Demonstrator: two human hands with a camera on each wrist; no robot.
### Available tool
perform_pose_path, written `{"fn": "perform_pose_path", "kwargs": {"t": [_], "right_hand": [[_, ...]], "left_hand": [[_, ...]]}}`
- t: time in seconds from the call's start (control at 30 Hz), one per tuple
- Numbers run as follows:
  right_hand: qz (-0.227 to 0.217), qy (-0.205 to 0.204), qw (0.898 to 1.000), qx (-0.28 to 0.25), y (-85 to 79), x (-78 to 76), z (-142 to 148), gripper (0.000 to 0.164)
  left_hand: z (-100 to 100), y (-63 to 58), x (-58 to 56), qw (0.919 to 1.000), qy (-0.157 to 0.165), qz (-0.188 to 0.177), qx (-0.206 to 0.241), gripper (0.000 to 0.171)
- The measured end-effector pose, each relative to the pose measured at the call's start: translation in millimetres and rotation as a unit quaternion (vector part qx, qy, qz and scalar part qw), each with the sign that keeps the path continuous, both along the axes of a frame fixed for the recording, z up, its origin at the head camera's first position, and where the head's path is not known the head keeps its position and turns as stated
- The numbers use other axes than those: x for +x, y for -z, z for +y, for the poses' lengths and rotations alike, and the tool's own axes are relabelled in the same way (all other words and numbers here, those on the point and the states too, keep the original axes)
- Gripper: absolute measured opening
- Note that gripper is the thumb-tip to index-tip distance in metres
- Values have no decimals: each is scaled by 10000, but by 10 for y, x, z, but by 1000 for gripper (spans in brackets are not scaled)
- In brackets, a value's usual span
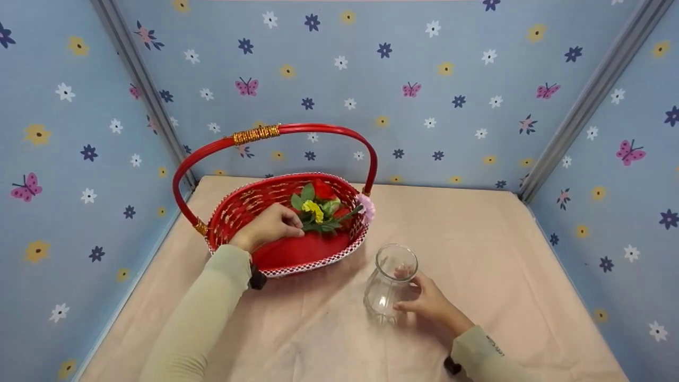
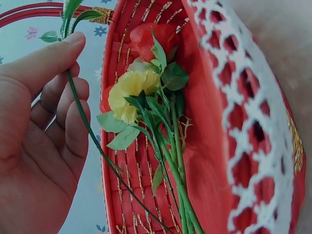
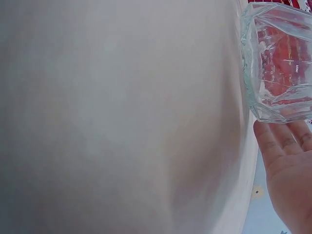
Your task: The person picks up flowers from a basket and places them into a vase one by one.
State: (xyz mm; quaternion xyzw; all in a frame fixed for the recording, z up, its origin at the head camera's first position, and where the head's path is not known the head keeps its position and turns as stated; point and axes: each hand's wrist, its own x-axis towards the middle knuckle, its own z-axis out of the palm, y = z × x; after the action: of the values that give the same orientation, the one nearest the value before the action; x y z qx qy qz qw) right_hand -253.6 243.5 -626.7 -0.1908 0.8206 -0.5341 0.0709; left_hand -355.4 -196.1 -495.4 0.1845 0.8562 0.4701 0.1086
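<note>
My left hand [image 1: 269, 227] is over the red wicker basket [image 1: 318, 266]. Between thumb and forefinger it pinches a thin green stem [image 2: 87, 124] with leaves at the pinch, which leads right to a pink flower [image 1: 366, 208] by the basket's right rim. Below it inside lie a yellow flower [image 2: 130, 92], a red rose [image 2: 153, 41] and green stems [image 2: 179, 195]. My right hand [image 1: 431, 303] holds a clear glass vase [image 1: 383, 297] from its right side, thumb in front and fingers behind the glass. The vase's mouth faces up.
The basket's tall red handle [image 1: 323, 128] arches over it, wrapped in gold near the middle. A pale pink cloth [image 1: 477, 239] covers the table. Blue patterned panels [image 1: 371, 69] stand behind and at both sides, with grey posts [image 1: 578, 101] at the corners.
</note>
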Motion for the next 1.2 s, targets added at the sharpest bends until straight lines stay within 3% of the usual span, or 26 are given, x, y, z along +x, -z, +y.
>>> {"fn": "perform_pose_path", "kwargs": {"t": [0.43, 0.73, 0.97, 1.2], "right_hand": [[-12, 47, 10000, -5, 6, 5, 8, 78], [45, -75, 9999, -80, 12, -4, -1, 79], [61, -28, 10000, -15, 3, -7, -5, 78], [32, -33, 10000, 20, -16, 2, -3, 79]], "left_hand": [[168, -51, 36, 9989, 254, -137, 375, 8], [375, -91, 71, 9969, 201, -241, 718, 8], [531, -115, 117, 9954, -153, -306, 899, 6], [655, -126, 156, 9902, -628, -307, 1211, 16]]}}
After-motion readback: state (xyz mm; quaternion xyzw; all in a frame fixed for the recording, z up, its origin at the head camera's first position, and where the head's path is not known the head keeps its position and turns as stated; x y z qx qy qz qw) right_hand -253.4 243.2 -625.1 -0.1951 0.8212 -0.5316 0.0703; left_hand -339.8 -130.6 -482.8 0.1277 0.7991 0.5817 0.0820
